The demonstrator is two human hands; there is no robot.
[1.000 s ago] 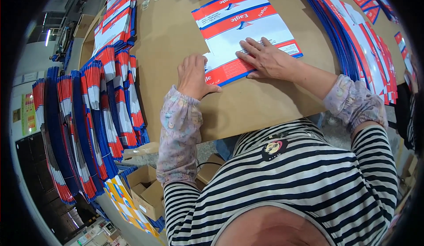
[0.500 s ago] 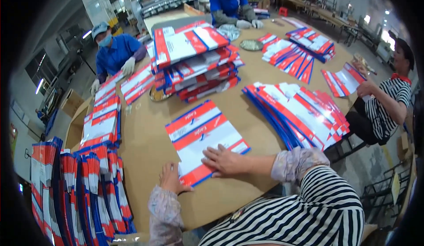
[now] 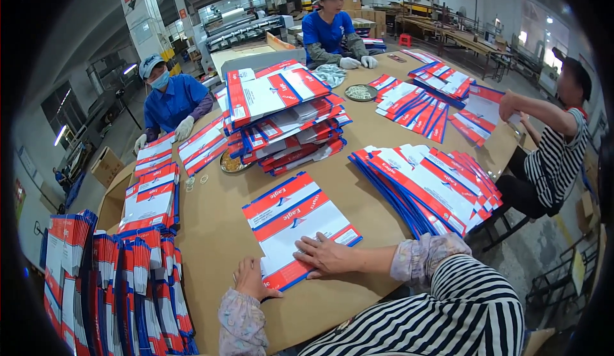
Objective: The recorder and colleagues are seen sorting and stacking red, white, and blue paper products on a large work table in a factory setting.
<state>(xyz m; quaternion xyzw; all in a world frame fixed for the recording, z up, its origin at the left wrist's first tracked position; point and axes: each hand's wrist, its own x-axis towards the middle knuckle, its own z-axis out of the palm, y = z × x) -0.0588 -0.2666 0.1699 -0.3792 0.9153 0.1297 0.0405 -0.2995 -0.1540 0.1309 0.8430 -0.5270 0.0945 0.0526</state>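
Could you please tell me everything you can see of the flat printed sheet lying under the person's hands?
The flat white card sheet with red bands and blue edging lies face up and skewed on the brown cardboard-covered table, near its front edge. It looks like thin glossy card, unfolded. The right hand rests palm down on its lower part; the left hand presses its near corner. It lies apart from the stacks around it.

The right hand [image 3: 327, 255] lies flat on a white flat paper bag with red and blue bands [image 3: 299, 227] on the brown cardboard-covered table [image 3: 217, 241]. The left hand [image 3: 251, 279] presses the bag's near corner, perhaps gripping its edge.
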